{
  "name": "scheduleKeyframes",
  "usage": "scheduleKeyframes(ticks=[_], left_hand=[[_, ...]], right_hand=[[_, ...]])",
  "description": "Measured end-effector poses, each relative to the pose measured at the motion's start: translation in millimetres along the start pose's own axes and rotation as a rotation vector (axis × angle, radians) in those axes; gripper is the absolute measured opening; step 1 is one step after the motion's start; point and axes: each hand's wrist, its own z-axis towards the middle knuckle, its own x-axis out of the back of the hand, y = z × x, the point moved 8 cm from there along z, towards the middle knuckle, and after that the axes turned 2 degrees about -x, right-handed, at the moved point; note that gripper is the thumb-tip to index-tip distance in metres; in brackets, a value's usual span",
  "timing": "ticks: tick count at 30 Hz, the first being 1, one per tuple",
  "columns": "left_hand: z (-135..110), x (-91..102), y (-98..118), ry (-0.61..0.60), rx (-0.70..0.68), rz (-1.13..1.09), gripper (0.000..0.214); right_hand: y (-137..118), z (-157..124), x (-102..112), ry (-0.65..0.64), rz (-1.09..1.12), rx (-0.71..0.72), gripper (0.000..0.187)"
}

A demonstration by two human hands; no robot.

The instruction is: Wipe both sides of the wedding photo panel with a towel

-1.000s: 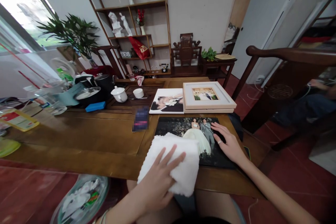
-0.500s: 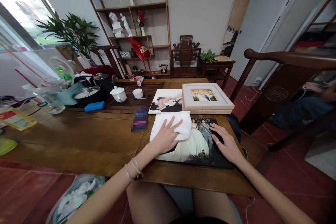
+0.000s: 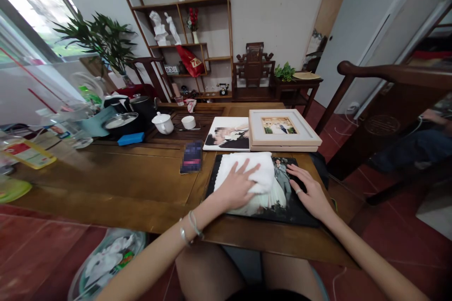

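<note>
Cloth on photo panel, wiping looks under way, not finished.
Left hand [image 3: 240, 189] spread flat on white cloth [image 3: 264, 176], which covers upper left and middle of dark photo panel [image 3: 300, 209] on table [image 3: 141, 186]. Right hand [image 3: 310, 195] at panel's right side, fingers loosely parted, gripping nothing. Can't tell which areas are wiped. White-edged print [image 3: 236, 138] and framed picture [image 3: 256, 129] lie just beyond, no cloth on them; done or left, unclear.

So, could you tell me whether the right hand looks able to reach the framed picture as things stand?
Probably yes: the right hand is at the right side of the dark photo, the framed picture sits just beyond it, and nothing visible blocks the way.
</note>
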Motion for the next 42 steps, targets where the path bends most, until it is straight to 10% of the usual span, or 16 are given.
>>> scheduleKeyframes(ticks=[6,15,25,36,42], left_hand=[[16.0,-2.1,-7.3,0.018,0.040,0.040,0.033],[-44.5,-5.3,102.7,0.027,-0.206,-0.012,0.030],[31.0,-5.5,3.2,0.016,0.110,0.016,0.033],[-28.1,-9.5,99.4,-0.046,-0.080,-0.028,0.027],[4.5,9.2,46.1,0.013,0.020,-0.070,0.031]], right_hand=[[1.4,-0.6,-0.1,0.009,0.001,-0.002,0.031],[-1.2,0.2,-0.2,-0.026,0.015,0.011,0.033],[0.5,-0.2,-0.3,0.002,0.007,0.000,0.031],[-3.0,0.8,-0.8,-0.019,0.022,0.005,0.032],[-0.8,0.4,-1.0,-0.001,0.029,-0.014,0.031]])
